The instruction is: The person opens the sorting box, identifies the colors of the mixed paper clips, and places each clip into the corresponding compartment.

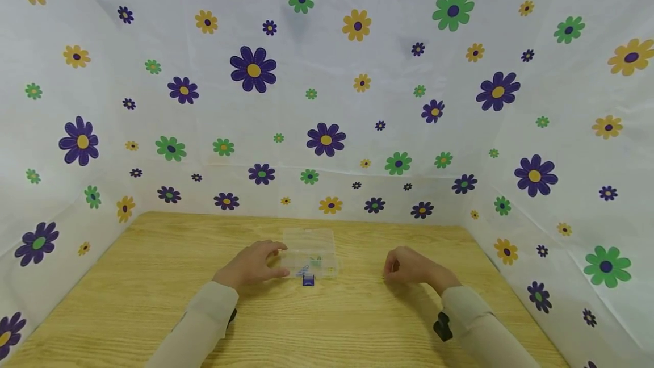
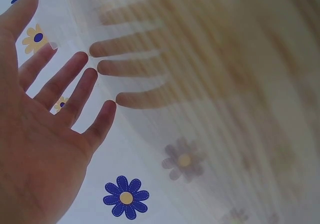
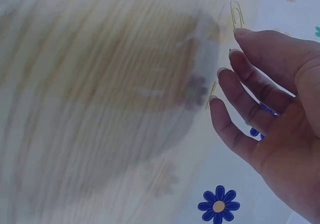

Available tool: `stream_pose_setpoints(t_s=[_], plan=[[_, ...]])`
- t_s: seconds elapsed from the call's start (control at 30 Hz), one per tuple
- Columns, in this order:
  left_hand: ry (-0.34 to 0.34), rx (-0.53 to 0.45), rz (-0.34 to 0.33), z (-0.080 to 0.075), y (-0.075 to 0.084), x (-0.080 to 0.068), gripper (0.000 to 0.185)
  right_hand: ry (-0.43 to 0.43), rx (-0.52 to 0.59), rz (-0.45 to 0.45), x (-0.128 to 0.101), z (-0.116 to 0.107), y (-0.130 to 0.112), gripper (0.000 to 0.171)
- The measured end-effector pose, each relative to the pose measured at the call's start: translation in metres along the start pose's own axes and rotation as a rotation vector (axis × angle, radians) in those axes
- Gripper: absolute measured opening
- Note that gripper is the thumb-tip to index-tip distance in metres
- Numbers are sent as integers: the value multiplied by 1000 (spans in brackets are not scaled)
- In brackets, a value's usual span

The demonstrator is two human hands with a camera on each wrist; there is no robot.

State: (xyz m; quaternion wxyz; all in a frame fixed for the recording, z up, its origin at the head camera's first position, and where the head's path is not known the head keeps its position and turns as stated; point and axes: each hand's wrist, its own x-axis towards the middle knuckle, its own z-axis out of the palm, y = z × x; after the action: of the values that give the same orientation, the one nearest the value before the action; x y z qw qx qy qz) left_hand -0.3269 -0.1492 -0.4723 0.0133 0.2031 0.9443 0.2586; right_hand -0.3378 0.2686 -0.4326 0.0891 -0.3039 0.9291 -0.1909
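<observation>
On the far left we see the white flower cloth [image 1: 82, 129]; it hangs like a wall around the wooden bench [image 1: 153, 277]. It has purple, green and yellow flowers all over it.

Next comes our left hand [image 1: 252, 264]. It lies on the bench with a pale sleeve [image 1: 204, 311] behind it. The fingers [image 1: 273, 247] are long and only a little bent, and their tips touch the left side of the clear plastic box [image 1: 311, 240]. They do not wrap around the box. In the left wrist view the left hand [image 2: 45, 134] is spread wide, with nothing in it. That view is blurry, so we cannot make out the box there.

The clear plastic box sits in the middle of the bench, close to the back wall. We can see small green and blue bits inside it, but they are too tiny to name. A little blue thing [image 1: 308, 280] sits just in front of the box, touching it or nearly so.

Then comes our right hand [image 1: 409, 268]. It rests on the bench, well apart from the box. Its fingers [image 1: 392, 268] are loosely curled. In the right wrist view the right hand [image 3: 272, 114] has gently bent fingers, and a yellow paper clip [image 3: 236, 14] shows just above the fingertips. Whether the fingers pinch it, we cannot tell, because that view is blurry.

On the far right the flower cloth goes on.
</observation>
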Motion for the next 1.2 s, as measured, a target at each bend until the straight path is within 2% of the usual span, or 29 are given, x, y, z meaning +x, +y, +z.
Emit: stream_pose_setpoints(t_s=[0.63,0.8,1.03,1.2], plan=[[-13,-3,1,-3,3,-2,70,31,2,-96,32,1,-24,8],[-14,-24,-13,-2,4,-3,69,42,9,-109,39,6,-30,9],[-7,-13,-6,2,0,-3,69,74,39,-171,45,11,-39,8],[2,14,13,2,-4,-1,71,67,54,-97,51,11,-45,9]])
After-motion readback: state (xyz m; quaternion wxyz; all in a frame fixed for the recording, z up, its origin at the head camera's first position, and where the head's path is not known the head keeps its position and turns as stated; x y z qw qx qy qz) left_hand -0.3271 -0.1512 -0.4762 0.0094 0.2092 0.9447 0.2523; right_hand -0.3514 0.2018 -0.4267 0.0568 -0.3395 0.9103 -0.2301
